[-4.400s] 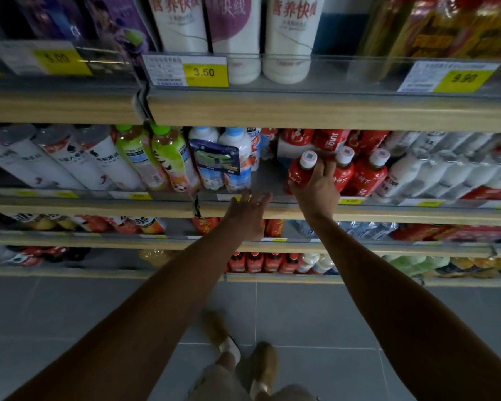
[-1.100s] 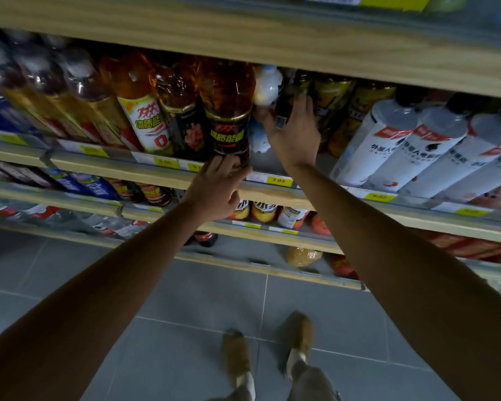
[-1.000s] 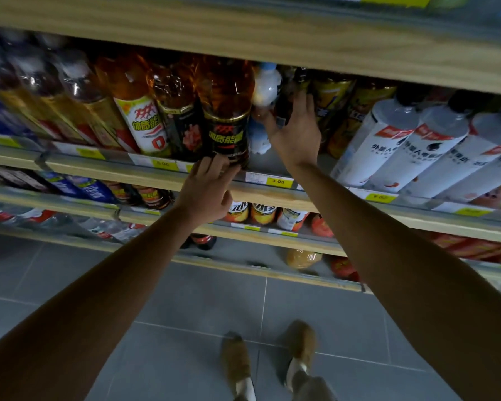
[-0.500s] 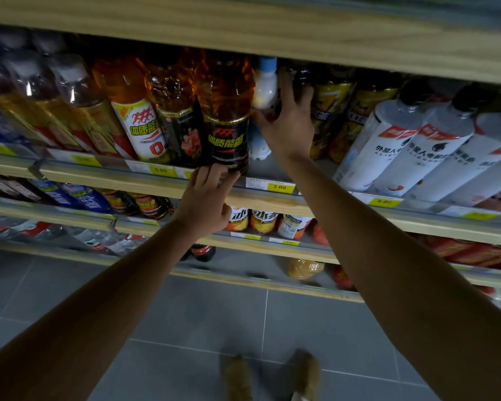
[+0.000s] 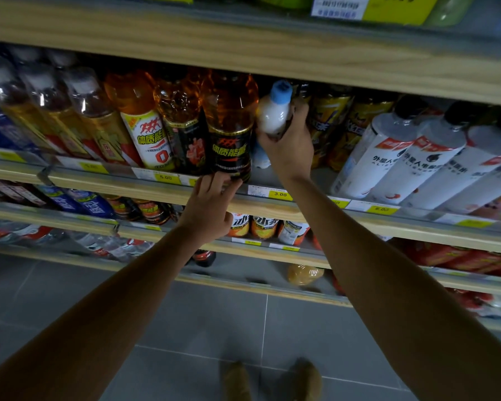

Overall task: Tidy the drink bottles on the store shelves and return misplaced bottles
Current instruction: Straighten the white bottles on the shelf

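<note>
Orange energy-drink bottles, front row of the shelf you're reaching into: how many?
3, side by side: the white-labelled bottle leftmost, the red-printed black-labelled bottle in the middle, the gold-lettered black-labelled bottle rightmost, the left hand at its base. Others may be hidden behind.

Tiered shelves (image 5: 185, 33) with pale wood edges; grey tiled floor (image 5: 200, 328) below; dim light.

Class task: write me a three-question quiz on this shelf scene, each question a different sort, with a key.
1. True or false: the right hand grips the blue-capped white bottle.
2. The left hand touches: A) the black-labelled orange bottle, B) a green can, C) the floor.
3. Fill in: the yellow price tag nearest the right wrist reads ___.
Key: 1 true; 2 A; 3 3.00.
</note>
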Motion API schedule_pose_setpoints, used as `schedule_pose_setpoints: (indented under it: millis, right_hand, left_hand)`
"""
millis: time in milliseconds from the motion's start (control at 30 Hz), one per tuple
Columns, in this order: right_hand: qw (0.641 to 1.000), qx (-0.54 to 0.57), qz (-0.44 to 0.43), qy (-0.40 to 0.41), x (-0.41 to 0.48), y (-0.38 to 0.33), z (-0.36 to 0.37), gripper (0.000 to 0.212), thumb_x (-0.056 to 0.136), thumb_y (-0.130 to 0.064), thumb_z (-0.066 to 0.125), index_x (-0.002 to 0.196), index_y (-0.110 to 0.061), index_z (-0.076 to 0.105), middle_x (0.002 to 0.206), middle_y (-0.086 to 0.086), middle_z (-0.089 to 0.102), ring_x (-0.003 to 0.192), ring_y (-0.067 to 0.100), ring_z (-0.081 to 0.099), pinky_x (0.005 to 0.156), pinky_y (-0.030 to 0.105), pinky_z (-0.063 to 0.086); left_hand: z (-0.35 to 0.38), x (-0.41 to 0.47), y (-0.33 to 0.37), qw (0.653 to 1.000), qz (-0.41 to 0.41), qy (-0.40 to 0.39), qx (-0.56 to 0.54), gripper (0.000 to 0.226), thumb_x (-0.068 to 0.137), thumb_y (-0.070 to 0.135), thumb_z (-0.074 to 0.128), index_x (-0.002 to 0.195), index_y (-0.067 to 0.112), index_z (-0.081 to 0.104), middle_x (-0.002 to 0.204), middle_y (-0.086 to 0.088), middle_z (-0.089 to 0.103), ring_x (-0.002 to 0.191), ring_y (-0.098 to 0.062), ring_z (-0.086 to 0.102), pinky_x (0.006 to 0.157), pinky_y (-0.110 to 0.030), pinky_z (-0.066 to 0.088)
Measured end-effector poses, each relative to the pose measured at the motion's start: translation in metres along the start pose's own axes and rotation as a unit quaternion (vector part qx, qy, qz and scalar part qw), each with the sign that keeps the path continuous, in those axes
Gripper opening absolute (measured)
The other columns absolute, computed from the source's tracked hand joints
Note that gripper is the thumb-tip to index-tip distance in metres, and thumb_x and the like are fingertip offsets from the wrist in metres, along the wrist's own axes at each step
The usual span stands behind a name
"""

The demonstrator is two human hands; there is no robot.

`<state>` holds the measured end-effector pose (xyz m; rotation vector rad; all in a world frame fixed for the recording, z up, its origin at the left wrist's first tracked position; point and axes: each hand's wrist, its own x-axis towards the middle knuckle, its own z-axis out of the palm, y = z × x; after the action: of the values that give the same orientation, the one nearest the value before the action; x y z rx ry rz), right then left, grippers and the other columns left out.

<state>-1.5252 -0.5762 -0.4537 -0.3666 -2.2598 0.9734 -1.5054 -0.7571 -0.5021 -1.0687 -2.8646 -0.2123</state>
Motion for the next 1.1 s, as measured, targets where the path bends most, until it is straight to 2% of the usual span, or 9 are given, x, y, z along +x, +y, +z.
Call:
schedule_pose_setpoints:
  millis: [100,267,367,467,567,700,867,967,1100]
  right_hand:
    - [0.998,0.045,0.032,0.008,-0.009,0.004,-0.006,0.066,0.074,-0.033,0.075,0.120,-0.004,0.039,0.115,0.009,0.061,0.099,0.028,0.062,0.066,0.025,0.044]
    - [0.989,0.121,0.082,-0.005,-0.027,0.011,-0.025,0.061,0.070,-0.032,0.080,0.114,-0.012,0.043,0.110,0.005,0.057,0.097,0.016,0.057,0.080,0.032,0.053]
    - [0.989,0.117,0.089,-0.006,-0.041,0.012,-0.042,0.059,0.070,-0.035,0.080,0.109,-0.018,0.039,0.105,-0.001,0.053,0.091,0.010,0.055,0.075,0.025,0.052]
    - [0.990,0.104,0.092,-0.013,-0.057,0.014,-0.060,0.060,0.070,-0.037,0.079,0.111,-0.017,0.041,0.105,-0.001,0.054,0.092,0.011,0.055,0.073,0.021,0.048]
    - [0.987,0.106,0.117,0.018,-0.067,0.013,-0.082,0.061,0.070,-0.037,0.079,0.114,-0.015,0.042,0.105,-0.003,0.055,0.093,0.011,0.056,0.074,0.024,0.050]
    - [0.984,0.114,0.127,0.054,-0.075,0.016,-0.115,0.061,0.069,-0.033,0.079,0.116,-0.019,0.042,0.104,-0.008,0.054,0.093,0.004,0.053,0.076,0.013,0.046]
    - [0.979,0.113,0.143,0.094,-0.091,0.023,-0.154,0.058,0.069,-0.032,0.079,0.111,-0.023,0.041,0.104,-0.002,0.059,0.094,0.012,0.060,0.079,0.032,0.054]
    - [0.984,0.066,0.137,0.092,-0.099,0.030,-0.178,0.063,0.068,-0.039,0.080,0.115,-0.021,0.042,0.104,-0.003,0.061,0.091,0.013,0.061,0.072,0.024,0.053]
    - [0.985,-0.003,0.157,0.066,-0.116,0.054,-0.210,0.064,0.067,-0.038,0.080,0.115,-0.015,0.044,0.100,-0.001,0.064,0.084,0.015,0.062,0.067,0.035,0.054]
  left_hand:
    - [-0.002,0.000,0.002,1.000,-0.001,-0.008,0.004,0.069,0.076,0.017,0.062,0.141,0.009,0.040,0.131,-0.017,0.042,0.117,-0.034,0.039,0.102,-0.041,0.033]
    - [-0.008,-0.001,0.011,0.998,-0.015,-0.035,0.043,0.073,0.081,0.027,0.058,0.146,0.011,0.029,0.136,-0.015,0.035,0.124,-0.032,0.033,0.107,-0.043,0.030]
    - [-0.010,0.000,0.022,0.995,-0.024,-0.049,0.081,0.076,0.082,0.036,0.055,0.146,0.010,0.023,0.137,-0.016,0.033,0.125,-0.032,0.031,0.108,-0.046,0.027]
    - [-0.010,0.001,0.035,0.994,-0.010,-0.051,0.094,0.076,0.081,0.038,0.055,0.146,0.011,0.025,0.134,-0.016,0.036,0.124,-0.033,0.033,0.106,-0.044,0.026]
    - [-0.010,0.004,0.050,0.995,-0.006,-0.056,0.080,0.075,0.081,0.035,0.057,0.146,0.012,0.028,0.139,-0.017,0.033,0.127,-0.034,0.031,0.105,-0.042,0.026]
    - [-0.011,0.011,0.063,0.994,-0.023,-0.085,0.064,0.075,0.082,0.035,0.058,0.146,0.012,0.026,0.145,-0.018,0.028,0.131,-0.037,0.028,0.108,-0.043,0.028]
    - [-0.014,0.015,0.086,0.992,-0.020,-0.105,0.072,0.079,0.082,0.036,0.060,0.148,0.017,0.021,0.147,-0.015,0.024,0.133,-0.037,0.027,0.108,-0.046,0.026]
    - [-0.014,0.020,0.105,0.990,-0.003,-0.117,0.077,0.079,0.082,0.036,0.059,0.148,0.017,0.020,0.147,-0.015,0.024,0.135,-0.036,0.024,0.110,-0.049,0.025]
    - [-0.013,0.029,0.134,0.987,0.049,-0.107,0.105,0.077,0.082,0.036,0.057,0.147,0.015,0.022,0.147,-0.013,0.025,0.134,-0.033,0.026,0.111,-0.048,0.024]
